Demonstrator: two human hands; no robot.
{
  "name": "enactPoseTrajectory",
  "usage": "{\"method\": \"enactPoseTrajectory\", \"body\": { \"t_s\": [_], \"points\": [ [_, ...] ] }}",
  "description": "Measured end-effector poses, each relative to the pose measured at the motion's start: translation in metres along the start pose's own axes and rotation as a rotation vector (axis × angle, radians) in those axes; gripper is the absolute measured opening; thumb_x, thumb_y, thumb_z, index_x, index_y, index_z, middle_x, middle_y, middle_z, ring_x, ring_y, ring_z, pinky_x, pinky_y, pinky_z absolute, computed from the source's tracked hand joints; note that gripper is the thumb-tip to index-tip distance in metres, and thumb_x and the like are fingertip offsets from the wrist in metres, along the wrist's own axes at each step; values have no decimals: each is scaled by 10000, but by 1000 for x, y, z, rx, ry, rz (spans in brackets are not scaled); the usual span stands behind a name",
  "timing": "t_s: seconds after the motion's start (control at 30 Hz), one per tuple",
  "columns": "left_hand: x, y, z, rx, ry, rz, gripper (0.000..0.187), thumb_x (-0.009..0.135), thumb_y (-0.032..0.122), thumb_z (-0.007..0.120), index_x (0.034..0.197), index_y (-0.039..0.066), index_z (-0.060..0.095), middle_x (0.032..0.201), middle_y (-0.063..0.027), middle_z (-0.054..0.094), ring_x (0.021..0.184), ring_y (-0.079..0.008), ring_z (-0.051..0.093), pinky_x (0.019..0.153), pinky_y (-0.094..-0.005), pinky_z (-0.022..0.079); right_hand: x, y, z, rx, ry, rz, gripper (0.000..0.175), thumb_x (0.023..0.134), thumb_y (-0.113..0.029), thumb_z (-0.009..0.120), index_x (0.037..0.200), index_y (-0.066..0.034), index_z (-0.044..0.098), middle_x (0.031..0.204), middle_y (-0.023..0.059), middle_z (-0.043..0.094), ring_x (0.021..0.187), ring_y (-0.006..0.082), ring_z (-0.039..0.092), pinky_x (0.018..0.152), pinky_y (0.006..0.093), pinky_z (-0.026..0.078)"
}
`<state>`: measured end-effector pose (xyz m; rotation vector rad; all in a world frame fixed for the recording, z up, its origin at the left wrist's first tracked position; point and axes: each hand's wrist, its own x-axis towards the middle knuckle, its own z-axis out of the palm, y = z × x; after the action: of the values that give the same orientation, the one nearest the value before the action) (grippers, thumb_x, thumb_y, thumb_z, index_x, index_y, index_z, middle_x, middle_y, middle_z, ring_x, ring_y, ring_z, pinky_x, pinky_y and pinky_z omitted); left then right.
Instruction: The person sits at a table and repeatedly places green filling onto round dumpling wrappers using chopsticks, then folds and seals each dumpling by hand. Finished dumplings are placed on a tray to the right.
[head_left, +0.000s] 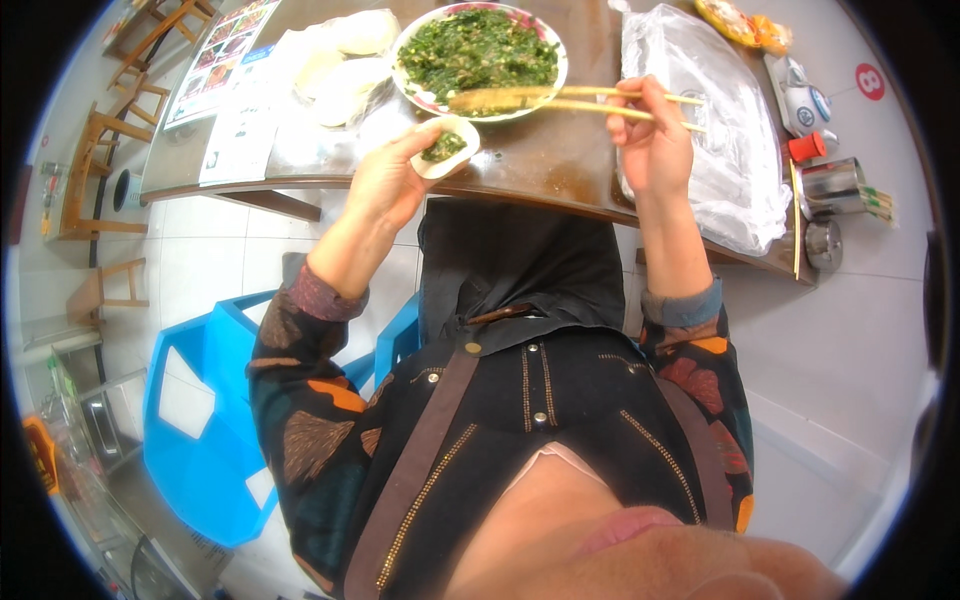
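My left hand (390, 176) holds a round dough wrapper (459, 159), cupped with some green filling (442, 145) in it, just below the bowl's near rim. Between the fingers of my right hand (654, 142) is a pair of wooden chopsticks (592, 106), with tips reaching left over the bowl's near side. A large bowl (561, 82) with a pink floral rim holds chopped green filling (480, 56). Left of it, pale dough wrappers (341, 75) lie in stacks on the table, partly washed out by glare.
Clear plastic sheeting (697, 150) covers a tray on the dark wooden table (555, 180). Along the right edge stand a teapot (802, 97), a red-lidded container (806, 148) and a metal chopstick holder (832, 184). A printed menu sheet (221, 64) lies left; a blue plastic stool (202, 450) is beside me.
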<state>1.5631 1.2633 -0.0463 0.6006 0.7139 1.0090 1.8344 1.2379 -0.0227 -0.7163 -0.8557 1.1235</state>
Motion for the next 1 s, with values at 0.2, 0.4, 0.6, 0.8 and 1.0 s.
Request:
{"method": "enactPoseTrajectory", "body": {
  "t_s": [0.2, 0.4, 0.6, 0.8, 1.0],
  "points": [
    [3, -1, -3, 98, -34, -20, 272, 902, 83, 575, 1141, -47, 574, 1119, -132, 626, 1040, -231, 613, 917, -376, 506, 17, 31, 5, -188, 120, 98, 245, 941, -222, 565, 965, 20, 589, 776, 133, 619, 579, 188, 621, 470, 244, 483],
    [2, -3, -2, 61, -32, 11, 240, 920, 88, 556, 1114, -49, 592, 1086, -127, 637, 986, -219, 633, 869, -358, 535, -24, 36, 20, -170, -55, 480, 198, 860, -182, 678, 962, -51, 569, 811, 41, 597, 644, 124, 590, 481, 190, 433],
    [5, -11, 6, 48, -131, -37, 239, 921, 111, 565, 1110, -29, 602, 1086, -112, 640, 964, -197, 633, 842, -336, 531, -44, 53, 52, -1004, -429, -829, 334, 658, -32, 776, 961, -70, 642, 917, 66, 565, 762, 220, 572, 619, 301, 476],
    [1, -16, 11, 81, -126, -42, 222, 906, 124, 594, 1086, -2, 625, 1059, -87, 653, 949, -169, 625, 826, -321, 518, -32, 57, 56, -991, -471, -920, 234, 674, -19, 743, 882, -69, 648, 916, 57, 598, 822, 252, 574, 715, 340, 475],
    [1, -21, 14, 75, -124, -38, 214, 901, 125, 604, 1079, 11, 635, 1049, -75, 656, 962, -163, 617, 871, -342, 500, -31, 59, 52, -887, -443, -870, 219, 702, 50, 718, 901, -18, 657, 959, 81, 625, 862, 248, 587, 735, 336, 488]
  ]
}}
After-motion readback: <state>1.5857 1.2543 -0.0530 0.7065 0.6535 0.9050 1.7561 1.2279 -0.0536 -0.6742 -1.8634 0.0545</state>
